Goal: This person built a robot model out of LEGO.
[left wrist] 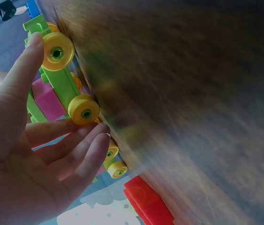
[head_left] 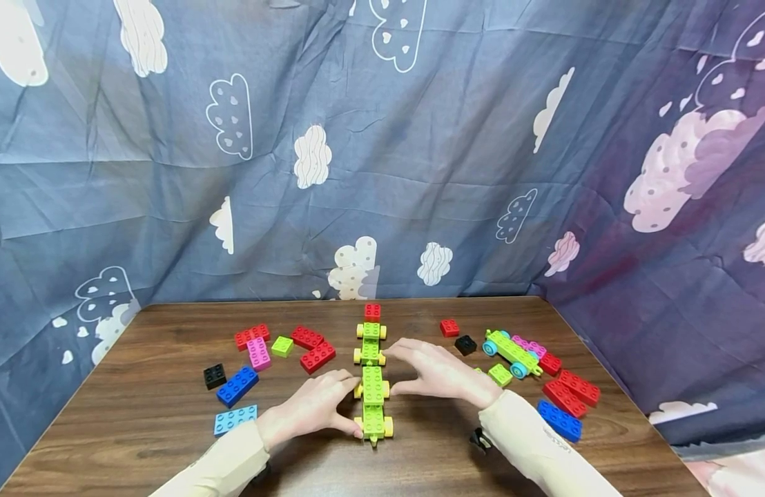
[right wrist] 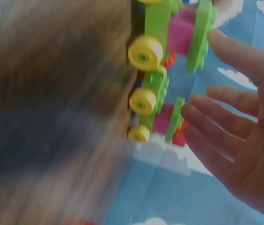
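Green plastic brick train with yellow wheels (head_left: 373, 376): long axis runs straight away from both grips. Left hand (head_left: 314, 411) and right hand (head_left: 441, 376) flank it, fingers spread, touching its sides.

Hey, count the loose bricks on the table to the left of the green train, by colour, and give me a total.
Red bricks: 3
Pink brick: 1
Lime green brick: 1
Black brick: 1
Dark blue brick: 1
Light blue brick: 1
Total: 8

Loose bricks (head_left: 312, 348) flanking train (head_left: 372, 376)
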`<state>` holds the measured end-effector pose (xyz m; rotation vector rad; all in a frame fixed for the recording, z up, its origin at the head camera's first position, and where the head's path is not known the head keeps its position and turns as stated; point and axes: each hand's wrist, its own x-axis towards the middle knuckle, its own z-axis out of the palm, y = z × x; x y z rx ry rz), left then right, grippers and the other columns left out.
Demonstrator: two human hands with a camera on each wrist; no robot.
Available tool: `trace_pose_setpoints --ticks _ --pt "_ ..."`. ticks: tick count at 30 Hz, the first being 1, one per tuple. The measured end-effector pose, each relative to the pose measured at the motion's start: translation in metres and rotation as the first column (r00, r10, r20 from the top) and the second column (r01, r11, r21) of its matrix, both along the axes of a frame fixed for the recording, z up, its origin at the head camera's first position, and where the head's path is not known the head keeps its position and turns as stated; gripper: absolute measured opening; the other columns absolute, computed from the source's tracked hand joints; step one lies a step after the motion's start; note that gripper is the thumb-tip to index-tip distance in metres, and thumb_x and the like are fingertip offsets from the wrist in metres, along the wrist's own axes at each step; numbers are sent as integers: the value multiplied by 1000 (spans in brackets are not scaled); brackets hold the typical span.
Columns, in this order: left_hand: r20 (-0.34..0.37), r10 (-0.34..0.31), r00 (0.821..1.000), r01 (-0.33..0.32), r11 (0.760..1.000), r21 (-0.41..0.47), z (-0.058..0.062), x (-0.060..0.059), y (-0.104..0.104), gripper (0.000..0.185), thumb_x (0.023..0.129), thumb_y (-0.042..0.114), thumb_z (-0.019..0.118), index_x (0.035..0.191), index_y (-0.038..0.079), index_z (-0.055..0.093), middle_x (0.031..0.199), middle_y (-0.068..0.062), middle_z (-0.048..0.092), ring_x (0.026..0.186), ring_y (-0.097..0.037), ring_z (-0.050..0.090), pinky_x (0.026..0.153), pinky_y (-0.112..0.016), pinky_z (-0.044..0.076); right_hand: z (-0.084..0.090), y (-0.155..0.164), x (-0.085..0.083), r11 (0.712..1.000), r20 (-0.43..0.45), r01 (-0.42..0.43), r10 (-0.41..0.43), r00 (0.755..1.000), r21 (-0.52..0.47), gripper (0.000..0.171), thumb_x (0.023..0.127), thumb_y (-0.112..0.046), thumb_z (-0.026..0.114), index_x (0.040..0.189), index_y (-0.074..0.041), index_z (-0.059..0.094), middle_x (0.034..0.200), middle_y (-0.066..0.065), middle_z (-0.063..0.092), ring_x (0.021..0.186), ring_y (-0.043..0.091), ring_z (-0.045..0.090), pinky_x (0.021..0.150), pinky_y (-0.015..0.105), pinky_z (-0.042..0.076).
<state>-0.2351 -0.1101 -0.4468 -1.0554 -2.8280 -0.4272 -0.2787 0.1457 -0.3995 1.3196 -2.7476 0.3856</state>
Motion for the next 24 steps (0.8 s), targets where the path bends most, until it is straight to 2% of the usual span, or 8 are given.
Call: trace_pose_setpoints --ticks 6,12,19,24 --pt "-13 -7 1000 7 1000 -2 0 0 0 80 71 58 81 124 1 64 114 -5 67 102 -19 63 80 -35 57 13 22 -22 998 -28 61 -62 998 -35 50 88 -40 73 128 -12 64 123 3 66 109 18 66 91 38 55" --pt "-20 -4 1000 4 1000 -4 -1 0 0 81 70 59 81 124 1 64 114 -4 67 101 -19 64 79 -35 57 20 46 -52 981 -19 194 -194 981 -17 43 86 -33 76 121 -11 68 119 5 68 101 21 65 84 41 54" --pt "-13 -3 1000 3 1000 -2 0 1 -1 81 70 58 81 124 1 64 114 -5 67 101 -19 64 78 -35 57 11 66 -84 956 -3 292 -293 956 36 41 87 -30 74 118 -3 69 118 14 69 112 33 63 92 50 52" --pt "-8 -8 1000 7 1000 -2 0 1 0 81 70 58 81 125 1 64 114 -5 67 101 -19 63 78 -34 57 2 73 -97 917 54 384 -391 919 111 39 88 -30 72 115 -3 68 114 16 69 107 34 63 89 53 53"
